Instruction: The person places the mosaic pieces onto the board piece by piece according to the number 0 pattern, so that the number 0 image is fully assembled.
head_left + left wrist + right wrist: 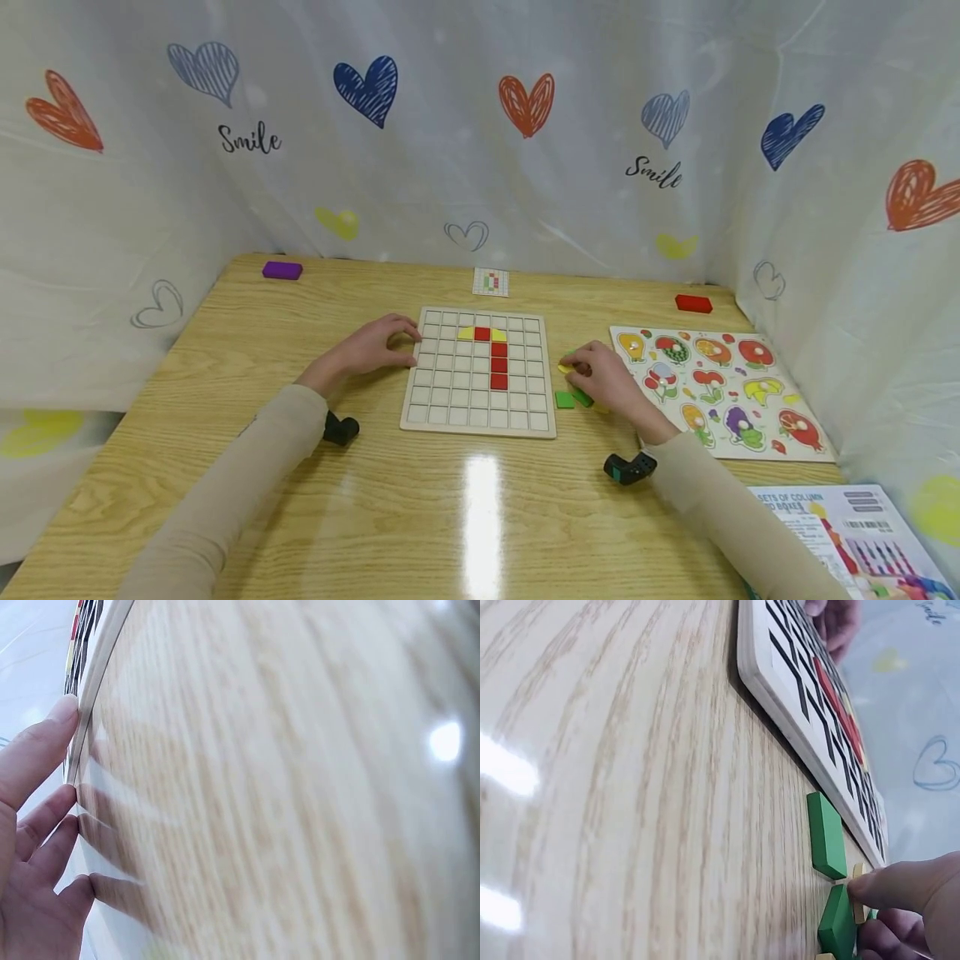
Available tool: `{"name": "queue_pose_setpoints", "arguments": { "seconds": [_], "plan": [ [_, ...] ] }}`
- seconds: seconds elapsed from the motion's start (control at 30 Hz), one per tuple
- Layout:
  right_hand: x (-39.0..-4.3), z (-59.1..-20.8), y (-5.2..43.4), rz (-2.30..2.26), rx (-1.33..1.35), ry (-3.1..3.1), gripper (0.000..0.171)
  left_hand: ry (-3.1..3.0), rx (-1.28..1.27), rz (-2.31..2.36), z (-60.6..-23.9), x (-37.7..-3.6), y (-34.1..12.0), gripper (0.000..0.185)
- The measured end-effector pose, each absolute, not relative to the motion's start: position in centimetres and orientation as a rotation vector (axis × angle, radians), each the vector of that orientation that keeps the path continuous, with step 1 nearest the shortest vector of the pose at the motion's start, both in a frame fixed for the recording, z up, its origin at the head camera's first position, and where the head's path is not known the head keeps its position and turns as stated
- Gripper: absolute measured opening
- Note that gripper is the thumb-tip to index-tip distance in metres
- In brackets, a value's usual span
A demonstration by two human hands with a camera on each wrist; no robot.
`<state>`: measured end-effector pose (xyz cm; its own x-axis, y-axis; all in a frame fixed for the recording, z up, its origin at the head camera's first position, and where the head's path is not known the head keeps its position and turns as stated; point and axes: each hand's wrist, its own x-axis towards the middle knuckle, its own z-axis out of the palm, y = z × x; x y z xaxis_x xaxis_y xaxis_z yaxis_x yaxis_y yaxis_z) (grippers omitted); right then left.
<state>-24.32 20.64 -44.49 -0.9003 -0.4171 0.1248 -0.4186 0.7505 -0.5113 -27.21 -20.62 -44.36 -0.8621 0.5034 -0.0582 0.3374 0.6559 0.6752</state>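
A white grid board (pixel 442 414) lies on the table with red squares (pixel 498 365) and yellow corner pieces (pixel 466 333) set in its cells. My left hand (pixel 375 342) rests against the board's left edge, thumb and fingers spread apart along it; the left wrist view shows the fingertips (pixel 66 709) right at the rim. To the right of the board, my right hand (pixel 603 379) pinches a small yellow piece (pixel 858 900) at its fingertips. Beside it lie a green square (pixel 565 400) and another green piece (pixel 838 922), partly under the hand.
A small pattern card (pixel 491 282) lies behind the board. A fruit puzzle board (pixel 712 392) is at the right, with a printed box (pixel 877 533) nearer. A purple block (pixel 282 270) and a red block (pixel 693 303) sit toward the back corners.
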Motion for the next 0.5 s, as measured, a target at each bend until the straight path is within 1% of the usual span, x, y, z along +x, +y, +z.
{"name": "queue_pose_setpoints", "arguments": {
  "seconds": [0.2, 0.37, 0.5],
  "plan": [
    [-24.24, -44.62, 20.54, 0.864, 0.718, -2.956, 0.018, 2.629, 0.676, 1.010, -44.35, -27.11, -20.54, 0.037],
    [-24.18, -44.83, 20.52, 0.865, 0.739, -2.945, 0.013, 2.633, 0.672, 1.002, -44.36, -27.10, -20.53, 0.038],
    [-24.18, -45.00, 20.55, 0.859, 0.750, -2.928, 0.013, 2.633, 0.670, 0.998, -44.34, -27.10, -20.56, 0.039]
  ]
}}
